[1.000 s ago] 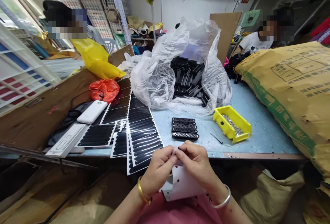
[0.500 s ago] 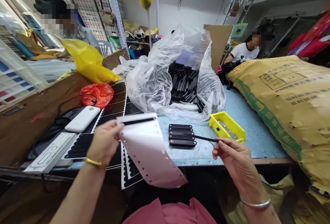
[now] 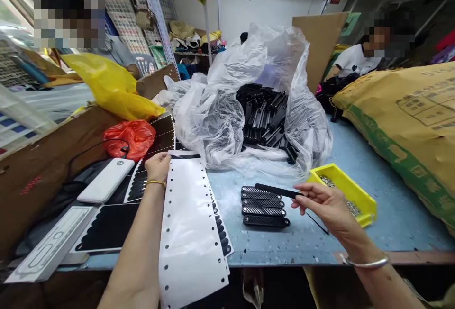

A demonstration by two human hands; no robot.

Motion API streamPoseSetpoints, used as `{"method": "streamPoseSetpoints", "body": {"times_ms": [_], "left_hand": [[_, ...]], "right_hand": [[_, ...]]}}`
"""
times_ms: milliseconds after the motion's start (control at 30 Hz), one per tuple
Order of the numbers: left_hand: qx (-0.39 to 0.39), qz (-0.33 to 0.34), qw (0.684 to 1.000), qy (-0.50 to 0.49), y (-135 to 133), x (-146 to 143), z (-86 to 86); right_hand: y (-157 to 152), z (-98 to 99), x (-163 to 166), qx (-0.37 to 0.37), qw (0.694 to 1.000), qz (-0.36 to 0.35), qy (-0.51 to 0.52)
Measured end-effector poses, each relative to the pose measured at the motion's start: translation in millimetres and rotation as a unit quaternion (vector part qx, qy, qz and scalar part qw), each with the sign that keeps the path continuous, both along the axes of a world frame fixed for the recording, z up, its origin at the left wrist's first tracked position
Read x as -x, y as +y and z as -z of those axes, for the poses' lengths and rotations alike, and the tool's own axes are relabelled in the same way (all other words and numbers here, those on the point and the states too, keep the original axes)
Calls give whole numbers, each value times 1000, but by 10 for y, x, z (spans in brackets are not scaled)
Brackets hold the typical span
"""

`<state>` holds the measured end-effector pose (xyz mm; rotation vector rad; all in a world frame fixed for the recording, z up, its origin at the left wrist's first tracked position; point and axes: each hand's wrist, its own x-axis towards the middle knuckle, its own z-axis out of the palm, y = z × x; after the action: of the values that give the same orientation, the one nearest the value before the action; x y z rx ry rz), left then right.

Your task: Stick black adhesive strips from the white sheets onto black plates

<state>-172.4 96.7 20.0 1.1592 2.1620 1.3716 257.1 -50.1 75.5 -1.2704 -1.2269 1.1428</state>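
My left hand (image 3: 157, 168) is closed on the top left corner of a white backing sheet (image 3: 188, 219) with rows of holes along its sides. The sheet hangs over the table's front edge, and a black strip shows at its top. Between the thumb and fingers of my right hand (image 3: 322, 202) is a flat black adhesive strip (image 3: 275, 190) with a rounded end. That strip is above a row of several black textured bars (image 3: 265, 208) with screws at their ends. A thin black sliver (image 3: 317, 223) shows below my right hand.
A clear plastic bag (image 3: 213, 119) holds many black bars (image 3: 263, 114). A yellow bin (image 3: 368, 202) of small metal parts stands right, near a big sack (image 3: 408, 124). Left are a white power bank (image 3: 106, 181), a white box (image 3: 53, 242) and a red bag (image 3: 130, 138). Two people sit beyond.
My left hand has moved down with the sheet, which now hangs straighter over the table edge. My right hand has brought the black strip over the bars. The camera view has shifted closer.
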Motion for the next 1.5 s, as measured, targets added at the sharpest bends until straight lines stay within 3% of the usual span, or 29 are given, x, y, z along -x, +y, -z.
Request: {"method": "streamPoseSetpoints", "body": {"times_ms": [133,267,367,433,500,567,667,767,900,1033,1133,1367,1500], "left_hand": [[22,-9,997,69,101,124,11],[88,16,961,262,-12,187,-86],[33,37,936,349,-240,-16,-218],[-54,77,955,282,-417,-334,-307],[-72,216,965,131,-570,-748,-362],[14,376,925,-43,-668,-1153,-365],[123,469,851,-201,-711,-1551,-287],[139,484,822,-265,-703,-1669,-181],[144,460,825,-296,-701,-1655,-121],[128,441,840,-290,-685,-1634,-184],[126,448,835,-292,-652,-1637,-239],[144,482,808,-306,-568,-1729,-140],[155,475,804,-322,-550,-1750,-39]], "right_hand": [[193,98,-94,19,999,2,-40],[324,242,-169,54,998,21,9],[396,299,-161,86,995,22,45],[443,307,-114,95,994,10,51],[488,302,-48,98,994,-2,55],[524,297,18,97,994,-7,57],[557,316,84,90,994,-12,55],[575,366,113,85,994,-22,57],[612,419,109,85,996,-23,6],[654,412,-13,35,989,50,-136],[658,375,-130,-3,985,96,-141],[653,206,-66,6,990,-39,-136],[698,242,0,18,984,-69,-161]]}}
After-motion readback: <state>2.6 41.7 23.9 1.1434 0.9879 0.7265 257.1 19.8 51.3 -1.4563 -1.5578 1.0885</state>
